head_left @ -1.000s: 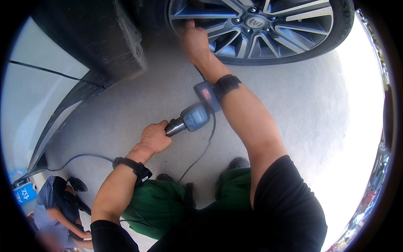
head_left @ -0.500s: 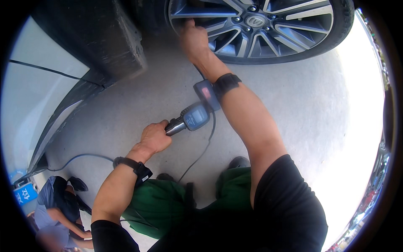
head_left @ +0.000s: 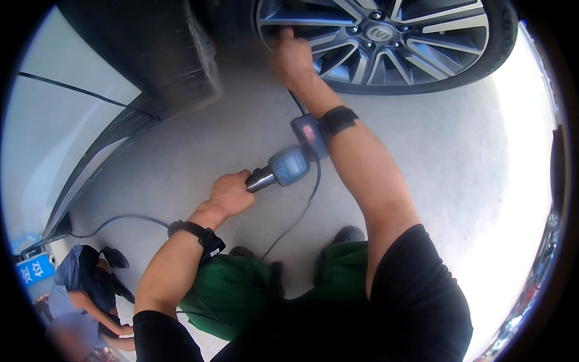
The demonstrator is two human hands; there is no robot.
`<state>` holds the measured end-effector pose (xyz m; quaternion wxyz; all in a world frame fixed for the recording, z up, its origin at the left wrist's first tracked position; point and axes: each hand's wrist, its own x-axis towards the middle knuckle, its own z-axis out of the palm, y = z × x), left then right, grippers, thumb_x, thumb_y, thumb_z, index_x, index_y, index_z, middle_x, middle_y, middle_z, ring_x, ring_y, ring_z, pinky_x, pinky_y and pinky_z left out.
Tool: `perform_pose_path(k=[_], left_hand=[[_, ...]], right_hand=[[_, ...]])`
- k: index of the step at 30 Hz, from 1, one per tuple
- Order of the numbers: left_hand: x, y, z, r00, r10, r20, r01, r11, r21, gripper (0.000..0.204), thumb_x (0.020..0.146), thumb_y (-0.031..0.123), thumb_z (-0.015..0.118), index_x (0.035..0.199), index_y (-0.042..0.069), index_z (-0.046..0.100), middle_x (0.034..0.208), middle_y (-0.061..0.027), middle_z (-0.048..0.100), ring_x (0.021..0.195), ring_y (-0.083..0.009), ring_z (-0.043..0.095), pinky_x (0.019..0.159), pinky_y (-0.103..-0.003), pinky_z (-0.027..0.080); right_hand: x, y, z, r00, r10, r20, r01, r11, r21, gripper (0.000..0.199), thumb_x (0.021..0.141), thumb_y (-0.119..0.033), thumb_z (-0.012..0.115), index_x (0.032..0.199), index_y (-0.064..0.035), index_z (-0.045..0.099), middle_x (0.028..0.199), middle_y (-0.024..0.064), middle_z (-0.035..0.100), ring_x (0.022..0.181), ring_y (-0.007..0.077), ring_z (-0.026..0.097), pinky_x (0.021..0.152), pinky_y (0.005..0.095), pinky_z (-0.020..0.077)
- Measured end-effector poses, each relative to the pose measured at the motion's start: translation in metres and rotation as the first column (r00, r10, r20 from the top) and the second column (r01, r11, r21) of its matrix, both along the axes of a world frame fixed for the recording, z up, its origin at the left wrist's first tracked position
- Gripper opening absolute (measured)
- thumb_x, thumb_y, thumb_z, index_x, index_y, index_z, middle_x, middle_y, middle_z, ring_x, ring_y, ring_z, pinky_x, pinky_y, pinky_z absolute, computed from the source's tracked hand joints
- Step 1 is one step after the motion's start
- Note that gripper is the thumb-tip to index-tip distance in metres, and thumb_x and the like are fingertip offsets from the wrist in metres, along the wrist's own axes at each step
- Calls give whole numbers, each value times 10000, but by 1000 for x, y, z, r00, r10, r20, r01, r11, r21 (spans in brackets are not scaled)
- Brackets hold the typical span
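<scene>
My left hand [head_left: 231, 196] is closed round the metal handle of a tire inflator gauge [head_left: 290, 166] with a rounded head and a small display. It is held over the floor, its head close to my right wrist. My right hand [head_left: 294, 60] is at the lower left rim of a car wheel [head_left: 380, 34] with silver and dark spokes. Its fingers are bent against the rim. A dark hose [head_left: 298, 104] runs up behind my right forearm toward that hand. What the fingertips hold, if anything, is hidden.
A light car body [head_left: 66, 133] with a dark, scuffed lower edge [head_left: 208, 66] stands at the left. A black box [head_left: 309, 137] is strapped at my right wrist, with a thin cable [head_left: 295, 220] below it. Another person [head_left: 84, 289] crouches lower left, near a blue sign [head_left: 35, 269].
The whole view has shifted slightly, so the wheel and both hands sit a little farther right. Both hands keep about the same place and grip.
</scene>
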<state>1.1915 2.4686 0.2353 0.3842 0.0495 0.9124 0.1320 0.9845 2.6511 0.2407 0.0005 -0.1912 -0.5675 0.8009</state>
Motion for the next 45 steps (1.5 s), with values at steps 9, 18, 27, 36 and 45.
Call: perform_pose_path(k=[9,18,27,36,45], left_hand=[[1,-3,-2,1000,-1,-4,1,999,35,375,736,106,525,1084,28,639,967,-229,691,957,-413,644,851,-485,491],[1,-3,0,1000,8,17,-8,1000,14,382,741,112,524,1096,37,643,987,-222,695,972,-413,645,863,-475,499],[1,-5,-6,1000,10,-13,-9,998,57,392,716,102,540,1089,53,649,960,-243,690,950,-434,640,834,-498,497],[3,-12,-7,933,58,355,-60,998,-5,465,733,107,558,1183,-9,568,1075,-256,667,1025,-404,642,857,-467,505],[-1,-16,-18,986,98,134,-97,995,-17,424,752,91,526,1160,-2,596,1053,-260,676,1047,-432,628,897,-470,488]], right_hand=[[1,7,0,996,65,63,-58,993,-106,367,997,-408,487,820,-91,541,604,16,494,441,157,453,397,306,323],[6,-1,9,1000,6,-23,-12,966,-260,360,992,-396,491,785,-102,483,572,7,434,399,138,372,383,286,256],[7,5,10,997,68,31,-62,982,-180,371,1002,-396,482,773,-104,487,588,-5,417,422,115,347,395,273,238],[6,-1,8,999,44,-19,-47,975,-216,324,1000,-361,484,790,-114,500,588,7,469,419,152,422,386,295,296],[-35,5,-62,980,69,-187,-99,983,-156,414,1043,-434,433,817,-113,566,611,51,505,466,232,495,412,382,384]])
